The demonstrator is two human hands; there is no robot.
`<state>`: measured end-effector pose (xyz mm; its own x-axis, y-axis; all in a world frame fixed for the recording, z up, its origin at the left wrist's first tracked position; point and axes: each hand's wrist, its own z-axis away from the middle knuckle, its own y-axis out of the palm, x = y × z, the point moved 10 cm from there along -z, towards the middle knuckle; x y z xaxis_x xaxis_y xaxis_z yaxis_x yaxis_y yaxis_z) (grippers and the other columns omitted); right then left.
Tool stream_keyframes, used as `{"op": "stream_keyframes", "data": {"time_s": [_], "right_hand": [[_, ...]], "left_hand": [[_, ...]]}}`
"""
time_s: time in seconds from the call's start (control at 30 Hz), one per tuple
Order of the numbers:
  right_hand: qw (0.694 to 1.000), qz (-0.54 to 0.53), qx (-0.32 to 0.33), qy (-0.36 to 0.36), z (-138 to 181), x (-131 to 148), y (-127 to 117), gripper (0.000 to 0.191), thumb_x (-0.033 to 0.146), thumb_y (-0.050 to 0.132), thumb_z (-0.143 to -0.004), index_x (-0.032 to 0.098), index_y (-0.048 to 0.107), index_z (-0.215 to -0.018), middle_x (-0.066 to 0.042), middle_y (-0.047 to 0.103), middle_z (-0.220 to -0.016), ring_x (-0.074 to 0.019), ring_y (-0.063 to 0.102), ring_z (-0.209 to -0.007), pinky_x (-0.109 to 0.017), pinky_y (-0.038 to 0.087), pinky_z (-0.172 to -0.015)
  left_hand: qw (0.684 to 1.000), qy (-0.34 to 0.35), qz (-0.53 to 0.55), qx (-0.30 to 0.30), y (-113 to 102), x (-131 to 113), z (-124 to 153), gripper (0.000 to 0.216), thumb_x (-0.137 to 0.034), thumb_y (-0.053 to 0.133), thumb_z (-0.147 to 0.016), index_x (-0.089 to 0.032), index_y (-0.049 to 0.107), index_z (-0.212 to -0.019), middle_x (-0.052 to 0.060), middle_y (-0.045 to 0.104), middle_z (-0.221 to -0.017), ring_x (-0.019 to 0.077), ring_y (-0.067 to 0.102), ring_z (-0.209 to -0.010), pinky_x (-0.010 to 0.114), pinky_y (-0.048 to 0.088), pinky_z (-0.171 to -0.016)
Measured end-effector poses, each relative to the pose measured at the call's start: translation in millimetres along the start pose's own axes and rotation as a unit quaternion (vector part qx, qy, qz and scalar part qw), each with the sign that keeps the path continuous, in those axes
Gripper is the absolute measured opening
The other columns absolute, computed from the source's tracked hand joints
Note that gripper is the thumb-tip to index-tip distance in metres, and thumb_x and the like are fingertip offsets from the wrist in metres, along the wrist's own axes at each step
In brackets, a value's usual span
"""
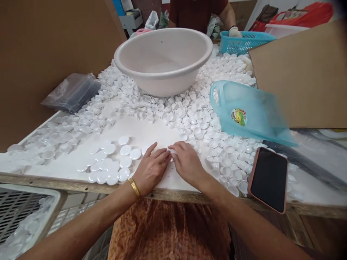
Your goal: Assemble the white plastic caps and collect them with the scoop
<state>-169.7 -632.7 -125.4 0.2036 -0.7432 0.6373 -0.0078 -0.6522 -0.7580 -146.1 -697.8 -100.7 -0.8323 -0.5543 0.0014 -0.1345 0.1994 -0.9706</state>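
Observation:
My left hand (152,167), with a gold bracelet at its wrist, and my right hand (188,163) meet fingertip to fingertip just above the white tabletop. Pinched between them is a small white plastic piece (172,154), mostly covered by my fingers. Left of my left hand lies a group of flat, round white discs (110,166), some overlapping. Loose small white plastic cups (195,124), some with little handles, lie heaped past my hands and along the right side.
A large white basin (162,74) stands among the pieces. At right lie a translucent blue plastic tray (252,112), a phone (269,180) and a cardboard flap (303,76). A bagged dark bundle (72,93) sits left. Across the table, a person's gloved hand (234,32) touches a blue basket (238,45).

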Motion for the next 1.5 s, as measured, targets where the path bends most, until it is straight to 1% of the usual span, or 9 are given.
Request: {"op": "stream_keyframes", "data": {"time_s": [0.3, 0.6, 0.8, 0.9, 0.97, 1.13, 1.27, 1.37, 1.5], "right_hand": [[0.993, 0.108, 0.04, 0.009, -13, 2, 21, 0.023, 0.02, 0.042, -0.087, 0.027, 0.056, -0.104, -0.002, 0.057, -0.109, -0.0199, 0.044, -0.096, -0.037, 0.031, -0.078], [0.997, 0.069, 0.031, 0.006, -11, -3, 26, 0.041, 0.015, 0.041, -0.084, 0.031, 0.051, -0.12, -0.003, 0.055, -0.115, -0.0216, 0.045, -0.101, -0.039, 0.031, -0.081], [0.984, -0.166, -0.066, 0.005, 5, -16, -28, 0.038, 0.019, 0.028, -0.089, 0.023, 0.048, -0.121, -0.005, 0.055, -0.111, -0.0136, 0.054, -0.088, -0.031, 0.043, -0.081], [0.983, -0.149, -0.091, 0.053, 32, -27, -50, 0.032, 0.021, 0.032, -0.089, 0.022, 0.055, -0.11, -0.004, 0.058, -0.104, -0.0146, 0.055, -0.086, -0.032, 0.045, -0.08], [0.992, -0.096, -0.062, 0.061, 49, -22, -47, 0.028, 0.022, 0.038, -0.087, 0.022, 0.057, -0.107, -0.005, 0.059, -0.104, -0.0168, 0.054, -0.093, -0.033, 0.043, -0.084], [0.998, 0.008, 0.012, 0.055, 72, 2, -13, 0.027, 0.012, 0.046, -0.08, 0.018, 0.058, -0.104, -0.008, 0.058, -0.102, -0.0195, 0.05, -0.099, -0.034, 0.042, -0.087], [0.992, -0.03, 0.011, 0.125, 79, -10, -11, 0.036, 0.016, 0.048, -0.082, 0.017, 0.049, -0.118, -0.007, 0.062, -0.096, -0.0185, 0.056, -0.089, -0.034, 0.045, -0.082], [0.99, -0.057, 0.025, 0.127, 80, -11, -13, 0.043, 0.017, 0.049, -0.082, 0.018, 0.043, -0.125, -0.006, 0.064, -0.096, -0.018, 0.058, -0.089, -0.033, 0.045, -0.082], [0.994, -0.011, 0.015, 0.104, 77, -6, -17, 0.038, 0.012, 0.042, -0.082, 0.017, 0.05, -0.119, -0.009, 0.064, -0.102, -0.0194, 0.058, -0.096, -0.033, 0.045, -0.084]], "left_hand": [[1.0, -0.009, 0.024, 0.008, 6, -5, -3, 0.024, -0.009, 0.041, -0.082, -0.013, 0.064, -0.082, 0.01, 0.06, -0.097, 0.0215, 0.051, -0.108, 0.051, 0.024, -0.109], [0.998, -0.046, 0.024, 0.018, 10, -5, 4, 0.03, -0.013, 0.042, -0.081, -0.013, 0.059, -0.106, 0.01, 0.058, -0.107, 0.0226, 0.048, -0.111, 0.051, 0.016, -0.11], [0.992, -0.123, -0.016, -0.006, -17, 23, 38, 0.025, -0.012, 0.045, -0.081, -0.019, 0.058, -0.102, 0.007, 0.062, -0.101, 0.0283, 0.046, -0.114, 0.06, 0.015, -0.105], [0.985, -0.158, -0.043, -0.048, -40, 30, 49, 0.016, -0.016, 0.047, -0.083, -0.018, 0.059, -0.094, 0.006, 0.063, -0.098, 0.0294, 0.047, -0.111, 0.06, 0.016, -0.103], [0.983, -0.168, -0.025, -0.064, -46, 23, 45, 0.016, -0.019, 0.048, -0.084, -0.019, 0.059, -0.096, 0.006, 0.062, -0.102, 0.0283, 0.049, -0.107, 0.058, 0.024, -0.099], [0.974, -0.141, 0.168, 0.055, 2, -21, 6, 0.023, -0.022, 0.05, -0.083, -0.019, 0.059, -0.103, 0.006, 0.063, -0.093, 0.0196, 0.057, -0.085, 0.033, 0.046, -0.073], [0.917, -0.243, 0.293, 0.119, 35, -13, 0, 0.028, -0.019, 0.046, -0.081, -0.019, 0.062, -0.104, 0.003, 0.067, -0.08, 0.0163, 0.059, -0.075, 0.027, 0.044, -0.07], [0.883, -0.246, 0.371, 0.149, 41, -15, -1, 0.028, -0.023, 0.042, -0.081, -0.019, 0.066, -0.096, 0.002, 0.068, -0.081, 0.0158, 0.059, -0.074, 0.026, 0.043, -0.071], [0.885, -0.187, 0.406, 0.128, 30, -30, -3, 0.032, -0.027, 0.037, -0.083, -0.02, 0.066, -0.095, 0.003, 0.067, -0.09, 0.0167, 0.058, -0.082, 0.026, 0.042, -0.075]]}}
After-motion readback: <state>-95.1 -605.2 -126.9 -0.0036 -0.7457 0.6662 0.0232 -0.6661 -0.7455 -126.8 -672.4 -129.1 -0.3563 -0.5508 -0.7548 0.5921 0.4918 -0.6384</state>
